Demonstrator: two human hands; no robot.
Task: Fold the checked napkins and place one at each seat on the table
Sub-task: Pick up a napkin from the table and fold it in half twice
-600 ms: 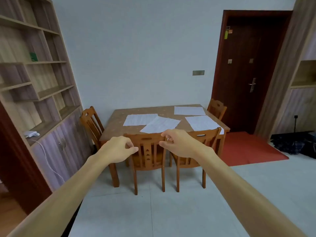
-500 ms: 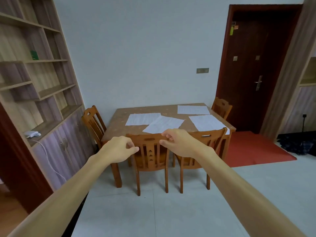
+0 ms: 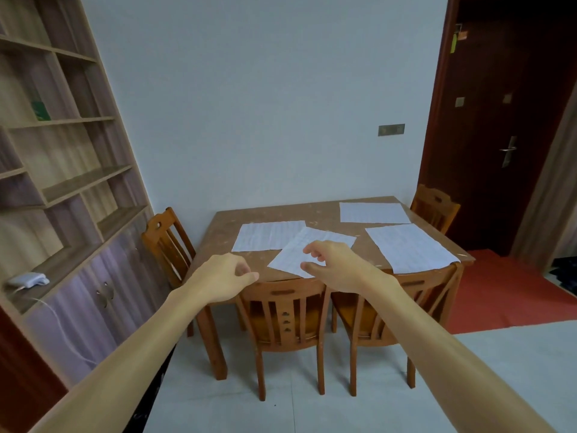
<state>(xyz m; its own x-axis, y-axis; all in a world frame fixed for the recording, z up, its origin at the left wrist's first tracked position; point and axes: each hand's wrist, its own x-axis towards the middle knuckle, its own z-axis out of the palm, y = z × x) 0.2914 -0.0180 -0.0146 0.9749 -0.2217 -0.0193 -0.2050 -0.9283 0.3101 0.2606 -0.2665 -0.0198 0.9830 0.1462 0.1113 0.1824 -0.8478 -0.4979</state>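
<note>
Several pale checked napkins lie flat and unfolded on the wooden table (image 3: 218, 232). One napkin (image 3: 268, 235) is at the left, a tilted one (image 3: 293, 248) overlaps its corner, a large one (image 3: 409, 246) hangs slightly over the near right edge, and one (image 3: 373, 212) lies at the back right. My left hand (image 3: 223, 276) hovers with fingers curled, holding nothing, short of the table's near edge. My right hand (image 3: 335, 265) is held out with fingers loosely spread in front of the tilted napkin, empty.
Two wooden chairs (image 3: 284, 320) (image 3: 393, 307) are pushed in along the near side, another chair (image 3: 165, 242) at the left and one (image 3: 434, 206) at the far right. A shelf unit (image 3: 62, 182) lines the left wall. A dark door (image 3: 505, 126) and red mat (image 3: 499, 292) are at the right.
The view has come closer to the table and tilted. Both hands have risen toward the table's near edge, and my right hand's fingers have spread apart.
</note>
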